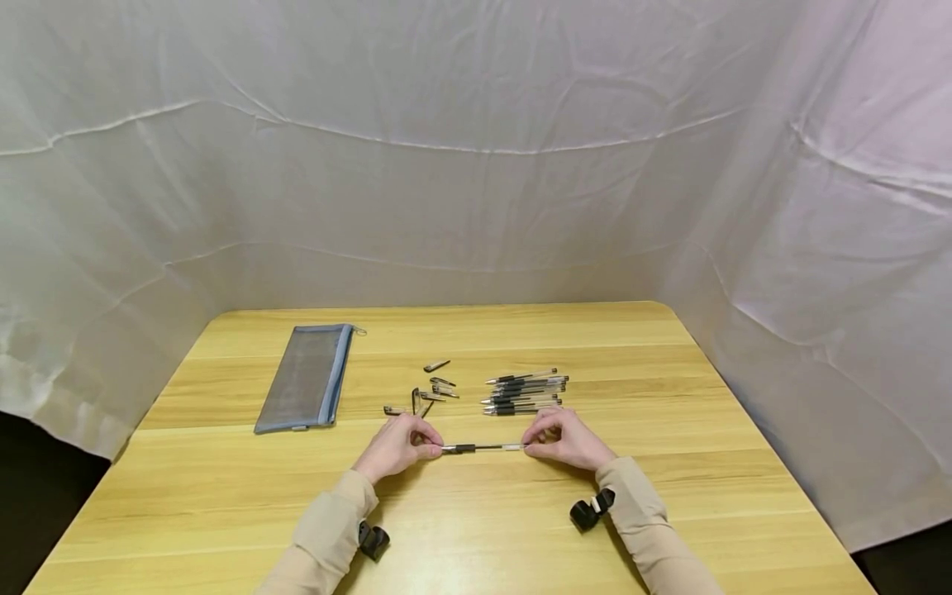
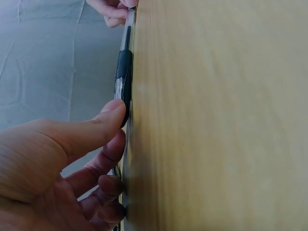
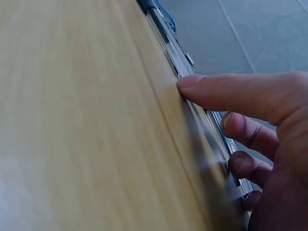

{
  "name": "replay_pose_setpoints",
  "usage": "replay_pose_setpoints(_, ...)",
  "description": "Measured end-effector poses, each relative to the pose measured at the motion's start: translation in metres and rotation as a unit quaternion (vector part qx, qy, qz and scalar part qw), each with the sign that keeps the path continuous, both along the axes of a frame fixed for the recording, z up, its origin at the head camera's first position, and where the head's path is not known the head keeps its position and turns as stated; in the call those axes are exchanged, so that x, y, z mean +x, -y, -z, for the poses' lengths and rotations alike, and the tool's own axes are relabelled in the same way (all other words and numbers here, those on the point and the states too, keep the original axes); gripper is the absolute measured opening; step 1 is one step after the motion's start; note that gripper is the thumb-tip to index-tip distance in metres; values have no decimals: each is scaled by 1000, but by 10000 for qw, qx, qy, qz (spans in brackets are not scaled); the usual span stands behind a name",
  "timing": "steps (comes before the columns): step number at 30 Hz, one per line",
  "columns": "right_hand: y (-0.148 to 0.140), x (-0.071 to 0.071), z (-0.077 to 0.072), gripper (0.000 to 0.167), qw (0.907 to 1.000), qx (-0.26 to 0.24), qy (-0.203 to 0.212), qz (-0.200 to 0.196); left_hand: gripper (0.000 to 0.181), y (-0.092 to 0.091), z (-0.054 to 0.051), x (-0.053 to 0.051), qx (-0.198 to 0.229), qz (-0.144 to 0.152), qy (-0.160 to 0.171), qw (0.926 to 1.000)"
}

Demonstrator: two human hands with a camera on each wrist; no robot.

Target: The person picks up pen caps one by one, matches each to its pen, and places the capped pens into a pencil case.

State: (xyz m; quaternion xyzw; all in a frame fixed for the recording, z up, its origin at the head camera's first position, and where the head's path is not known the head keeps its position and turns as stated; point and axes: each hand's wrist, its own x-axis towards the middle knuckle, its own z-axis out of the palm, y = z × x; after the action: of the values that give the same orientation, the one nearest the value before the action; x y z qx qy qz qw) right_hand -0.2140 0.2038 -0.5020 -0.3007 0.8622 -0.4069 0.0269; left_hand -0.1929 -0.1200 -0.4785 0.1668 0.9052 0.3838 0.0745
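A clear-barrelled pen (image 1: 487, 447) with a black grip lies crosswise between the two hands, low over the table. My left hand (image 1: 402, 445) pinches its tip end between thumb and finger; in the left wrist view the thumb of the left hand (image 2: 72, 159) presses beside the black grip (image 2: 124, 65). At the pen's other end, my right hand (image 1: 568, 440) pinches with thumb and finger. The right wrist view shows the right hand (image 3: 260, 120) with its thumb on the clear end, the other fingers loosely bent; the finger behind is hidden.
Behind the right hand lies a row of several pens (image 1: 524, 392). Several pen caps (image 1: 439, 388) are scattered behind the left hand. A blue-edged mesh pouch (image 1: 305, 376) lies at the left on the wooden table (image 1: 223, 496). Pale sheeting (image 1: 446, 207) surrounds the table's back and sides.
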Motion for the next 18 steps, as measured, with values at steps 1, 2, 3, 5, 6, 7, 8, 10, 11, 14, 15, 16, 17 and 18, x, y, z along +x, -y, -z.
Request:
replay_pose_setpoints(1,1,1,-1,10,10000,-2,-3,7,4,0,0,0,-1,-7,2,10000)
replay_pose_setpoints(2,1,1,-2,10,10000,-17,-12,11,4,0,0,0,-1,-5,-3,10000)
replay_pose_setpoints(3,2,2,-2,10,10000,-25,-24,21,4,0,0,0,2,-7,-4,10000)
replay_pose_setpoints(5,2,2,-3,10,9999,-47,-91,16,4,0,0,0,12,-14,-12,10000)
replay_pose_setpoints(6,1,2,-3,10,9999,-67,-98,-4,4,0,0,0,25,-15,-12,10000)
replay_pose_setpoints(7,0,1,-3,10,9999,-92,-83,-21,4,0,0,0,53,-9,-12,10000)
replay_pose_setpoints(8,-2,1,-2,11,9999,-139,-36,-25,5,1,0,0,132,22,10,9999)
replay_pose_setpoints(10,-5,-1,2,12,9995,-309,81,-10,7,3,0,0,317,7,66,9995)
replay_pose_setpoints(11,-7,-2,4,13,9989,-419,181,46,8,4,0,-1,435,-31,108,9990)
replay_pose_setpoints(14,-11,-5,7,18,9952,-819,307,437,14,8,1,-3,867,-295,206,9956)
replay_pose_setpoints(15,-12,-6,8,19,9931,-955,277,628,15,10,1,-4,981,-454,210,9939)
replay_pose_setpoints(16,-13,-8,9,20,9901,-1083,254,861,15,11,1,-5,1086,-604,214,9920)
replay_pose_setpoints(17,-14,-9,8,21,9864,-1204,233,1096,16,12,2,-5,1199,-720,217,9899)
replay_pose_setpoints(18,-14,-11,8,21,9824,-1327,195,1298,17,13,2,-6,1295,-834,207,9879)
